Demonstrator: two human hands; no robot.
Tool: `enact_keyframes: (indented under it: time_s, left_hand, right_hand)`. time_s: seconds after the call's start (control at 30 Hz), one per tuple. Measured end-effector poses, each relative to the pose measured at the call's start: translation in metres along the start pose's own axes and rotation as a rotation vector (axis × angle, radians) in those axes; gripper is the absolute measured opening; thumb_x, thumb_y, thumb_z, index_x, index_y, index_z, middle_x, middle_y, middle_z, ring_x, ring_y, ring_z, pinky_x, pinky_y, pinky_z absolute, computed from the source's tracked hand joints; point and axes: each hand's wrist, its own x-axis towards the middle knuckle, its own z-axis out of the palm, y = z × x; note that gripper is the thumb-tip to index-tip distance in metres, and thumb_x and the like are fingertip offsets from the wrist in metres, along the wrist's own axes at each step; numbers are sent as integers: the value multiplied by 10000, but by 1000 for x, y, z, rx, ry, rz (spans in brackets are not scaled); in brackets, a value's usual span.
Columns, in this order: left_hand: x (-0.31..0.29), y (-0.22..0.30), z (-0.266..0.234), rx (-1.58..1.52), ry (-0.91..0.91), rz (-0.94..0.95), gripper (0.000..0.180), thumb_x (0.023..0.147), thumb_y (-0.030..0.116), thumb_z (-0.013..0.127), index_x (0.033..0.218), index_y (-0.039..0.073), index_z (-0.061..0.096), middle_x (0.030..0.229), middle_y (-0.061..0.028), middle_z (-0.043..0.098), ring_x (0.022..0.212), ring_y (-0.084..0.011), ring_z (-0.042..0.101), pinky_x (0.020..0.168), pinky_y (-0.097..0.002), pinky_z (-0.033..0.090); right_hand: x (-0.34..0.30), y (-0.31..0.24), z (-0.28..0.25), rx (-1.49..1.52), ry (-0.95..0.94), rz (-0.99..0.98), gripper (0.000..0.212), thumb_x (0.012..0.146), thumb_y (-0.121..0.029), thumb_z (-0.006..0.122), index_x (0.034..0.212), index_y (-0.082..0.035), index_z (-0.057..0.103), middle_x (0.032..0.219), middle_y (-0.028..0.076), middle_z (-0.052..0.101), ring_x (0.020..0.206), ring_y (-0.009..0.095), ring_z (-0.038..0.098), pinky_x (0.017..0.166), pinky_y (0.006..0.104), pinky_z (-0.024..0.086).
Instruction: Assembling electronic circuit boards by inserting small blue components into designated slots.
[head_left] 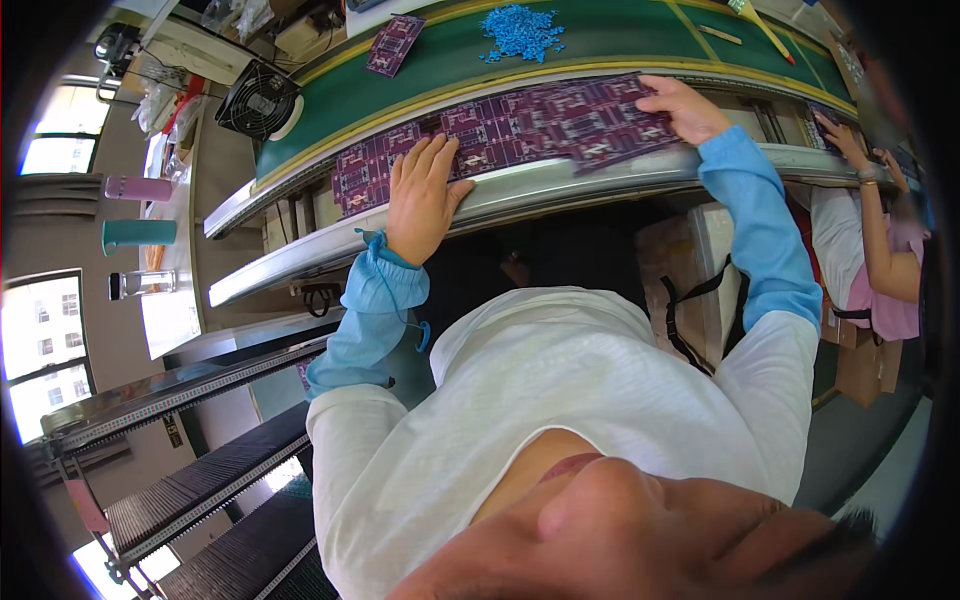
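A row of purple circuit boards (490, 130) lies along the metal rails in front of me. On its left part rests my left hand (425, 195), fingers stretched out flat over the panel and thumb apart. At the right end, my right hand (688, 110) pinches the edge of another purple circuit board (610, 125), which is tilted and smeared by motion. This board overlaps the row; whether it touches the boards beneath I cannot tell. Blue sleeve covers reach both wrists.
Beyond the rails runs a green conveyor belt (600, 50) bearing a pile of small blue parts (522, 33) and loose purple boards (394, 45). A black fan (260, 100) stands at the left. Bottles (138, 235) line a side table. At the right, a co-worker's hand (843, 140) handles boards.
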Motion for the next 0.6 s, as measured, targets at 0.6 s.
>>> enact_keyframes:
  time_s: [0.6]
  left_hand:
    - [82, 114, 77, -117, -136, 366, 821, 872, 412, 749, 1527, 27, 438, 1542, -183, 485, 1459, -368, 425, 1184, -524, 368]
  right_hand:
    - [-34, -17, -104, -85, 205, 88, 764, 917, -107, 754, 1580, -19, 383, 1506, 118, 550, 1339, 225, 535, 1121, 404, 384]
